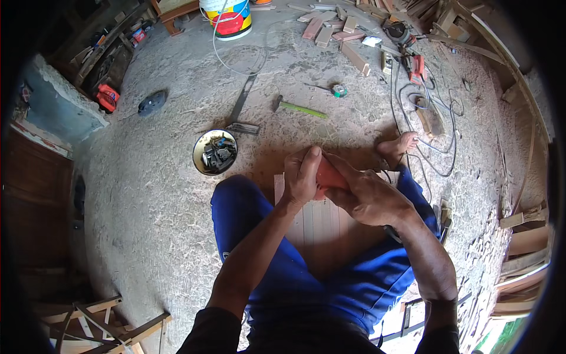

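Both hands are closed around a red hand-held power tool (330, 176) between my knees. My left hand (302, 174) grips its left side, with the thumb on top. From the right, my right hand (371, 197) wraps around it. The fingers cover most of the tool, so its exact kind is hidden. Under it lies a panel of pale wooden strips (315, 227), set side by side between my legs. Whether the tool's base touches the wood is hidden. Close to the right hand a dark cord (389, 231) shows beside my leg.
Ahead lie a green-handled hammer (302, 110), a tape measure (339, 90) and a dark L-shaped tool (243, 128). A bowl of metal parts (195, 154) stands left. Another red power tool (417, 69) and looping cables (454, 138) are right, near my bare foot (398, 147). Wood offcuts (324, 36) lie farther off.
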`<state>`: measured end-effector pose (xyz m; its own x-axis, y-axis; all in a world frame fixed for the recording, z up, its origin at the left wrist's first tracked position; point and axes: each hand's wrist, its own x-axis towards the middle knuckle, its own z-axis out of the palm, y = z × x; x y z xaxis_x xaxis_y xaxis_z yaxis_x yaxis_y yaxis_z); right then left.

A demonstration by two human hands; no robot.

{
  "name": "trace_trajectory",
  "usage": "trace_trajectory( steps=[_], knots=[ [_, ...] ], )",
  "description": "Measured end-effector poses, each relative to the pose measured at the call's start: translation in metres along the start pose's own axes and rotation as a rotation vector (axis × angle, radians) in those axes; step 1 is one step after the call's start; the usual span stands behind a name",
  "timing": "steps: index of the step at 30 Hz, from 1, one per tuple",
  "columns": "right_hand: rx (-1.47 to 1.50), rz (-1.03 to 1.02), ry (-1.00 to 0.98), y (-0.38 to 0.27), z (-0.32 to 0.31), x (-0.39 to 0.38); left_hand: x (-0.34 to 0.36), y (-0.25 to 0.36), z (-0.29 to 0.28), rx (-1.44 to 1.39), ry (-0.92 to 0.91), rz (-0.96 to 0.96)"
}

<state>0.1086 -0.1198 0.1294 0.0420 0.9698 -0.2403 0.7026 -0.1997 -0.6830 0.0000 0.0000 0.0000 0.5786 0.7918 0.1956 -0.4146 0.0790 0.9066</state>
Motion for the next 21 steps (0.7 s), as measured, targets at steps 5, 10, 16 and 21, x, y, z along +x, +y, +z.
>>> trace_trajectory(
  steps=[5,10,16,21],
  knots=[
    [-0.002,0.027,-0.005,0.006,-0.001,-0.005,-0.003,-0.004,0.006,0.0,-0.016,-0.025],
    [-0.012,-0.013,0.007,0.021,0.015,-0.002,-0.011,-0.012,0.002,0.079,0.013,0.013],
    [0.034,-0.005,-0.003,0.0,0.003,-0.006,-0.01,0.002,-0.002,0.031,-0.024,-0.029],
    [0.018,0.0,0.0,0.005,0.003,-0.003,-0.005,0.009,0.004,0.015,-0.009,0.002]
  ],
)
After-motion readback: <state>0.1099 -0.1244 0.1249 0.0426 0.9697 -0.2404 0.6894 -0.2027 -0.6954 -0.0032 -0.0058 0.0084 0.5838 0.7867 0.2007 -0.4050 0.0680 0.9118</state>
